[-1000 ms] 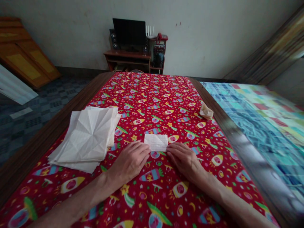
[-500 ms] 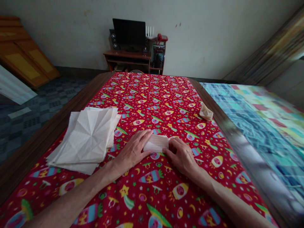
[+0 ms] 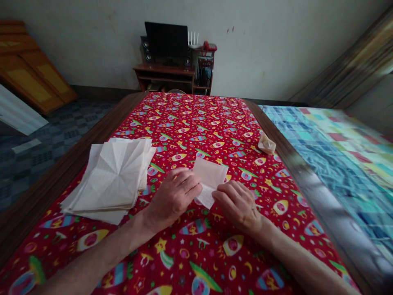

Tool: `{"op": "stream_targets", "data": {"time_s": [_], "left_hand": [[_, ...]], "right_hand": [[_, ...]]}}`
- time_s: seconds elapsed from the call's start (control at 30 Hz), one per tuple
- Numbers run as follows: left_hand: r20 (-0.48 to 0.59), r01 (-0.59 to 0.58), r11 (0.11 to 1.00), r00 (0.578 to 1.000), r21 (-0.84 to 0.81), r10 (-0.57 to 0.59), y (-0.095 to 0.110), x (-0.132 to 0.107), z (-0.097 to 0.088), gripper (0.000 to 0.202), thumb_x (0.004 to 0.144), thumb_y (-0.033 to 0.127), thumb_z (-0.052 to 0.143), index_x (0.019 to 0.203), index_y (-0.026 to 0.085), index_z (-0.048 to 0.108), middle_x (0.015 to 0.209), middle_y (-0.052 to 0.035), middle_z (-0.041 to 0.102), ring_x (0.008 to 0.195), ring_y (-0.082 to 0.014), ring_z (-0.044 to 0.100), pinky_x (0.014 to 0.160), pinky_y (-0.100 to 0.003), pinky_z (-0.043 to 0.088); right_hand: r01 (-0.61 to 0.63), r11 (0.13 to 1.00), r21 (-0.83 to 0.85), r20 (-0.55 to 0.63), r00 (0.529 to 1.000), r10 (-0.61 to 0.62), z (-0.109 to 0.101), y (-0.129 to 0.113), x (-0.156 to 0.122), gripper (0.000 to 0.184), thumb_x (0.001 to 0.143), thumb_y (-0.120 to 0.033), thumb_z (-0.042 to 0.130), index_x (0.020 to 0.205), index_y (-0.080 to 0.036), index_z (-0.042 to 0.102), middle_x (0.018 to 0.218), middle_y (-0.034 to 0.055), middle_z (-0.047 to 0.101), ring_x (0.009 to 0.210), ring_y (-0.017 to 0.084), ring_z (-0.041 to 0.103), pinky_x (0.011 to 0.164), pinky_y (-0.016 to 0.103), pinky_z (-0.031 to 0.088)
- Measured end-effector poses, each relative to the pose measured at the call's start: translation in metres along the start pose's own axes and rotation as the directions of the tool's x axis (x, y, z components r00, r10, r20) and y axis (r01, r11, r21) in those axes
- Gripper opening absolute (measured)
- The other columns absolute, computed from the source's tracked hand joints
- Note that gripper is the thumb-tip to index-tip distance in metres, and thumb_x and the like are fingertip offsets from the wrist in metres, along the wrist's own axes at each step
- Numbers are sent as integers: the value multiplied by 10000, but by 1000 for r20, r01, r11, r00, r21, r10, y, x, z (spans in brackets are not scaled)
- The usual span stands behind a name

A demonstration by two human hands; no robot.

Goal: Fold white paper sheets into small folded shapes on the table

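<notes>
My left hand (image 3: pixel 173 196) and my right hand (image 3: pixel 237 203) hold a small folded sheet of white paper (image 3: pixel 210 177) between them, lifted and tilted over the red patterned tablecloth (image 3: pixel 190 250). The left fingers curl on its left edge, and the right fingers pinch its lower right part. A stack of creased white sheets (image 3: pixel 112 176) lies to the left of my left hand. A small folded paper figure (image 3: pixel 266 144) sits at the table's right edge.
The wooden table edge (image 3: pixel 61 172) runs along the left. A bed with a checked blue cover (image 3: pixel 337 155) stands to the right. At the far wall is a low desk with a dark monitor (image 3: pixel 166 39) and speakers. Wooden panels (image 3: pixel 33 78) lean at the left.
The folded paper lay flat between my hands; both hands closed on it and raised it, and now it is turned and tilted up off the cloth.
</notes>
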State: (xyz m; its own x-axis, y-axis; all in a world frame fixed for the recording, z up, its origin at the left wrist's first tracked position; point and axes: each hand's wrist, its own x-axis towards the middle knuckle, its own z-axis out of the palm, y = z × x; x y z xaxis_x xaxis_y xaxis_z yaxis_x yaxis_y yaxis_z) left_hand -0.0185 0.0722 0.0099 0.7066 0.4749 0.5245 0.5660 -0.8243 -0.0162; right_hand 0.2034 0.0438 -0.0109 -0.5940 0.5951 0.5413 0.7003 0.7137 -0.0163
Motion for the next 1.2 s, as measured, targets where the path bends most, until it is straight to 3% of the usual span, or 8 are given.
{"op": "stream_targets", "data": {"time_s": [0.13, 0.23, 0.47, 0.67, 0.8, 0.93, 1.2], "left_hand": [[189, 33, 999, 982, -39, -25, 9, -16, 15, 167, 934, 159, 437, 949, 172, 603, 921, -29, 627, 889, -202, 551, 813, -371, 454], [265, 96, 990, 962, -101, -66, 15, -27, 20, 143, 920, 200, 487, 1002, 176, 601, 937, -29, 625, 884, -205, 555, 762, -353, 467], [132, 183, 959, 979, -216, -157, 18, -36, 24, 147, 927, 195, 495, 966, 183, 636, 972, -26, 645, 895, -179, 570, 778, -313, 487], [132, 334, 850, 943, -408, -307, 15, -36, 32, 154, 921, 235, 527, 857, 184, 657, 933, -19, 636, 849, -138, 593, 764, -258, 481], [202, 448, 779, 894, -438, -400, 15, -33, 32, 178, 898, 191, 538, 727, 162, 579, 830, -5, 594, 735, -111, 576, 679, -227, 451], [238, 526, 764, 851, -373, -469, 16, -28, 32, 207, 860, 174, 568, 668, 166, 492, 762, 16, 502, 647, -99, 503, 610, -228, 400], [290, 569, 754, 821, -328, -492, 15, -22, 30, 254, 829, 146, 612, 656, 171, 428, 753, 36, 426, 615, -87, 426, 586, -226, 350]], "right_hand": [[18, 999, 45, 127, 992, -24, 11, -7, -5, 240, 956, -191, 403, 807, -177, 591, 772, 46, 582, 696, 161, 466, 604, 288, 365], [7, 994, 111, 187, 982, -27, 15, -7, -6, 229, 957, -180, 406, 849, -170, 608, 802, 50, 583, 721, 161, 476, 615, 277, 382], [-155, 939, 306, 141, 983, 116, 18, 0, -17, 181, 934, -235, 497, 941, -170, 666, 806, 53, 607, 731, 145, 533, 632, 249, 435], [-375, 799, 469, 255, 924, 284, 15, 1, -14, 172, 917, -251, 537, 855, -171, 676, 773, 39, 614, 699, 127, 563, 618, 222, 431], [-429, 795, 429, 257, 902, 348, 15, -2, -11, 190, 913, -254, 535, 793, -167, 653, 746, 38, 602, 674, 130, 549, 599, 225, 412], [-456, 815, 359, 254, 888, 384, 19, -6, -11, 209, 910, -276, 534, 752, -165, 614, 742, 37, 582, 645, 125, 524, 574, 229, 383], [-462, 829, 316, 233, 885, 404, 22, -7, -11, 203, 901, -272, 546, 733, -161, 579, 739, 27, 556, 650, 123, 507, 590, 238, 364]]}}
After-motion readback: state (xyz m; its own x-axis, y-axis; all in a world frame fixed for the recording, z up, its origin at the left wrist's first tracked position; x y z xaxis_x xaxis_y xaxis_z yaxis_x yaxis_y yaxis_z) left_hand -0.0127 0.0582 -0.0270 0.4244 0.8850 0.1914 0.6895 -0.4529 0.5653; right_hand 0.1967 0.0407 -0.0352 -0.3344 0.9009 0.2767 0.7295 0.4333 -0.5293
